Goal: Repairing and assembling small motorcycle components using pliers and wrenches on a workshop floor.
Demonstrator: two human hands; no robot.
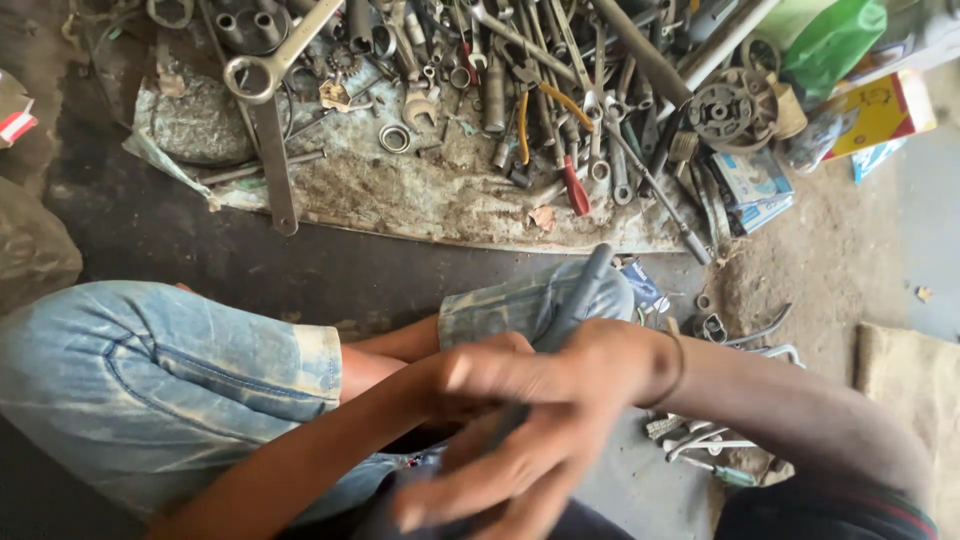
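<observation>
At the far left we see our bent knee in faded blue jeans [150, 380], the cuff rolled above bare skin. Beyond it, on the dark ground, a dirty sheet [420, 200] carries a heap of tools: a large ring spanner [275, 60] lies at its left end, a long flat metal bar [272, 160] just beneath it, and toward the middle a red-handled tool [574, 190] and yellow-handled pliers [545, 115] sit among many spanners.

Lower down, near the centre, our left hand [470, 375] lies against the right, mostly covered by it; we cannot tell whether it is open or closed. Our right hand [540, 420] crosses in front, motion-blurred, fingers spread and pointing down-left. A long dark grey tool [575, 300] rises from between the two hands toward the sheet, passing over the other jeans leg; whether the right hand actually clasps it is not clear through the blur.

To the right, a round metal hub [728, 110] sits beside a green plastic bag [830, 40] and a yellow carton [880, 110], and small metal parts [700, 435] lie on the ground by our right forearm. A piece of sacking [915, 400] lies at the far right.
</observation>
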